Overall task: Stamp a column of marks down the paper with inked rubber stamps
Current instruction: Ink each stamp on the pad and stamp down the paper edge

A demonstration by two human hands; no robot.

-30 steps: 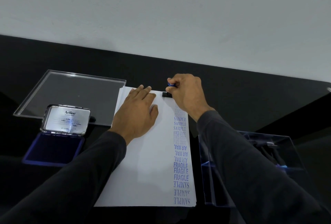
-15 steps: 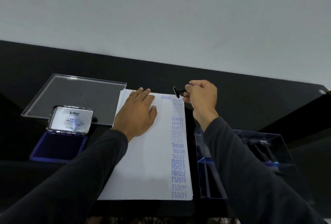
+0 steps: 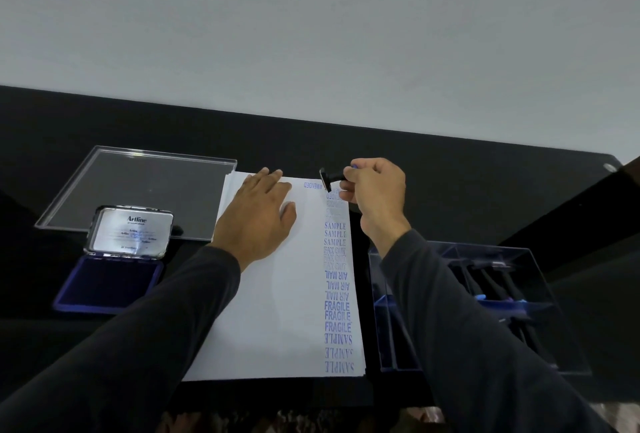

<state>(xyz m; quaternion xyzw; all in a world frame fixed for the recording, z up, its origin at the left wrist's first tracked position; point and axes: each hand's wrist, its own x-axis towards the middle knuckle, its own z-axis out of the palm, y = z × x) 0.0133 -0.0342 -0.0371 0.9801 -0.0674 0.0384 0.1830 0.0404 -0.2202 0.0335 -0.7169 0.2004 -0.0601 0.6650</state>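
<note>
Lifting stamp (image 3: 329, 179) — new AMENDED mark (image 3: 313, 185)

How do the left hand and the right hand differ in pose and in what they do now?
The left hand lies flat on the paper, fingers straight; the right hand is raised, fingers curled. The left hand holds nothing; the right hand grips a black stamp tipped sideways. Both are at the paper's far end.

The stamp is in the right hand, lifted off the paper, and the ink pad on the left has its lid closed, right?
Not quite. The head view shows the ink pad open, its lid standing up. The rest holds: the right hand holds the stamp lifted off the paper.
</note>
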